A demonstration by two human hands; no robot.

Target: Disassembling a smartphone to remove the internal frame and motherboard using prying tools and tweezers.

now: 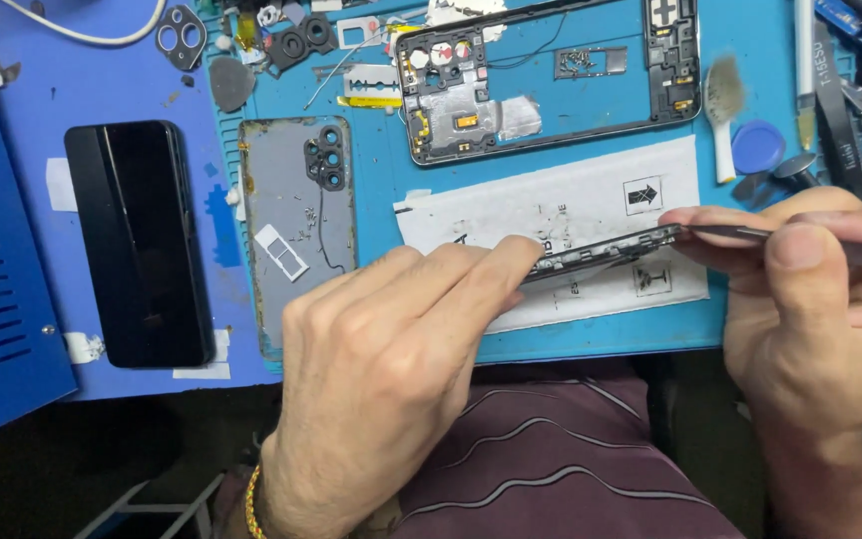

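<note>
Phone part (pixel 601 255) held edge-on between both hands, tweezers (pixel 750 233) apparently touching it.

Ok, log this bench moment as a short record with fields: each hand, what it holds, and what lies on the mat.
left hand: left hand steadies a thin dark phone part held on edge
right hand: right hand grips slim metal tweezers, tip at the part's right end
surface: blue silicone work mat with a white paper sheet
on mat: grey phone back cover; black phone mid-frame
off mat, left: black glossy phone, screen dark
</note>
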